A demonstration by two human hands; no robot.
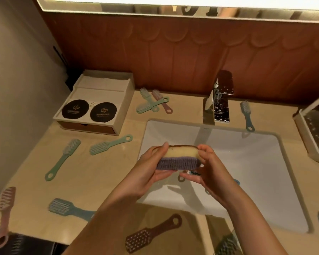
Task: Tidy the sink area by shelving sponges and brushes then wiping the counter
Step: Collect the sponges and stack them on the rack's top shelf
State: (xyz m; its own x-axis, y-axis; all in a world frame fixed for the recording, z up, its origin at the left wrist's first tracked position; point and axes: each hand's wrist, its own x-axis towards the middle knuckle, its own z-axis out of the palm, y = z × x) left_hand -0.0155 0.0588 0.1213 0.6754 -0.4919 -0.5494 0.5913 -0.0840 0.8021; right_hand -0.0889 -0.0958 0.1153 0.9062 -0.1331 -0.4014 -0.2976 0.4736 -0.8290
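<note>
Both hands hold one sponge point(179, 157) above the white sink point(265, 172); it has a yellow foam top and a purple-grey knitted underside. My left hand point(151, 172) grips its left end and my right hand point(208, 170) grips its right end. Several brushes lie on the beige counter point(92, 173): a green one point(63, 159), another green one point(110, 145), a blue one point(70, 208), a brown one point(151, 234), a pink one point(5, 214). A small pile of green and pink brushes point(154, 103) lies at the back. A blue brush point(247, 115) rests right of the tap.
A chrome tap point(219, 105) stands behind the sink. A white box point(99, 100) with two black round pads sits at the back left against the wall. A white rack point(313, 133) stands at the right edge. Brush parts show in the sink under my hands.
</note>
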